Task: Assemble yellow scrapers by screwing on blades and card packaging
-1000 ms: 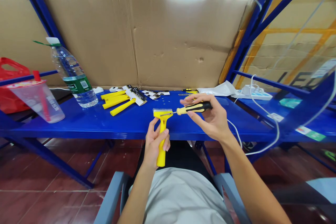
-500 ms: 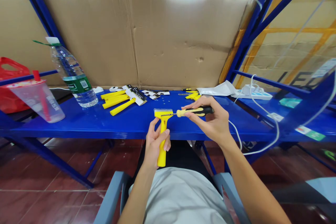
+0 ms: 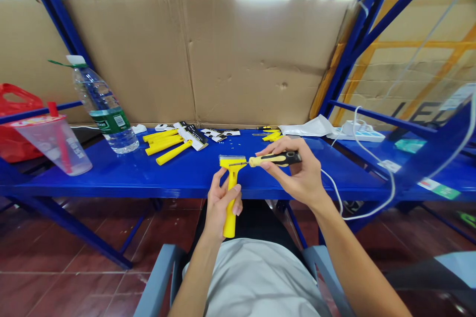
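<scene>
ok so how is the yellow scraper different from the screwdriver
The yellow scraper is mostly yellow with a wide head; the screwdriver is pale yellow and black with a thin metal shaft. In the picture the scraper is roughly upright, the screwdriver roughly level. The left hand grips the scraper, the right hand the screwdriver. Both are tools with handles.

In the left hand (image 3: 217,203) the scraper (image 3: 233,177) is plain yellow, in the right hand (image 3: 307,176) the screwdriver handle (image 3: 278,159) is cream with black, and beyond both the table (image 3: 174,177) is blue.
</scene>
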The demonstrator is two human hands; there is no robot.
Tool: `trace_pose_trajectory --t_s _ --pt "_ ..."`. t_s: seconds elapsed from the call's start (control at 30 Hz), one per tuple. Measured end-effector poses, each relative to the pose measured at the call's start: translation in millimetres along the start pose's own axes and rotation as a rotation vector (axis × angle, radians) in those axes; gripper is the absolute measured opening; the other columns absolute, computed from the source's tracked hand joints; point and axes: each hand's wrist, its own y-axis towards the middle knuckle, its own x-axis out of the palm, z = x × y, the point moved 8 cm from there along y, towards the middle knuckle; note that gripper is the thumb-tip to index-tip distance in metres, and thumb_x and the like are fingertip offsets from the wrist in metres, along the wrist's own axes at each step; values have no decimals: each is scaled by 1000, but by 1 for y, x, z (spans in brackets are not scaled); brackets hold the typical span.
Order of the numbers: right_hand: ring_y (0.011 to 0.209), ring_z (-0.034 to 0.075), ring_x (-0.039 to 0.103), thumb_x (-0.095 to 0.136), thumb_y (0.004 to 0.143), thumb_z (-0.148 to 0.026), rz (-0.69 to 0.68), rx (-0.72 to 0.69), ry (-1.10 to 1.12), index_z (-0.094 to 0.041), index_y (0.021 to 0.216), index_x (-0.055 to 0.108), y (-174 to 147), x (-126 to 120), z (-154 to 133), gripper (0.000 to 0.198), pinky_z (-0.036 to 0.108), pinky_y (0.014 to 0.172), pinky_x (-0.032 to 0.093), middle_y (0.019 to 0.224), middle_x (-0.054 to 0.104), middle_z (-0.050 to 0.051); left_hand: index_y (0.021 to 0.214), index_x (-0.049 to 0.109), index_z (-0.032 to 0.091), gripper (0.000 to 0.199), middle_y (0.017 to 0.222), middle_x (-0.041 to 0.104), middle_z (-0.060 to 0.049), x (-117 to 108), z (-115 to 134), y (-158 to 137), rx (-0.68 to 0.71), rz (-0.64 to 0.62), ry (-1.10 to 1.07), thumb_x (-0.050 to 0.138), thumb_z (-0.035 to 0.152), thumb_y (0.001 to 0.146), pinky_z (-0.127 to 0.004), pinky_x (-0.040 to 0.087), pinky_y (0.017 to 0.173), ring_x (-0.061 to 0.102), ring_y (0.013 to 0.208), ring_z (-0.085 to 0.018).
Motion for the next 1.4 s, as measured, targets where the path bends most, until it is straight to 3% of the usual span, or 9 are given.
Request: trace_pose_trajectory --t_s 0.1,0.27,0.47,0.63,0.8,0.97,1.13,1.3,1.4 --pt "121 29 77 84 98 -22 -76 28 56 -29 122 63 0 5 1 33 51 105 64 127 76 8 137 55 31 59 111 69 1 1 1 0 7 0 -9 90 26 89 -18 39 41 44 43 1" --pt "100 26 82 93 91 -23 22 10 -18 -30 118 65 -2 -2 3 40 46 95 66 107 80 2 138 54 31 59 103 68 4 1 0 -1 -11 -12 -3 88 24 90 -18 40 42 45 42 1" --pt "122 30 78 84 98 -24 -48 28 57 -31 128 60 -1 6 4 39 52 106 64 127 75 8 137 53 32 60 105 68 4 -2 -2 2 -11 -27 -5 89 24 89 -19 40 40 45 42 0" --pt "101 26 82 92 92 -22 77 23 16 -31 122 62 -2 -2 10 44 45 94 68 108 77 2 138 54 31 58 107 68 3 -1 -2 1 -10 -12 2 87 24 91 -19 41 42 45 42 1" --pt "123 29 78 84 99 -24 -38 68 129 -30 128 62 -1 4 14 36 51 109 64 131 72 7 137 53 32 60 109 69 2 -3 -3 2 -18 -15 3 88 24 89 -19 40 40 45 41 0" --pt "101 26 82 90 94 -27 41 78 52 -29 118 66 -1 -3 15 34 43 94 69 108 76 3 138 54 32 58 117 69 0 -1 -1 0 -11 2 2 86 23 91 -18 40 41 44 41 2" --pt "119 28 79 84 100 -28 -44 103 160 -30 126 62 -1 5 17 34 49 108 65 129 73 7 138 53 32 57 108 70 3 2 2 -1 -2 0 7 85 22 92 -18 41 42 45 42 0" --pt "104 24 82 88 96 -25 70 91 98 -30 120 63 -1 -1 20 35 42 96 69 110 75 3 137 55 32 57 120 71 -1 3 2 -1 -4 9 16 86 23 91 -18 40 41 44 41 2" --pt "112 25 80 86 98 -28 31 93 140 -30 121 63 -1 2 19 33 46 103 68 121 72 5 138 54 33 57 122 72 -2 3 3 -1 2 16 27 85 24 92 -18 40 41 44 41 2"
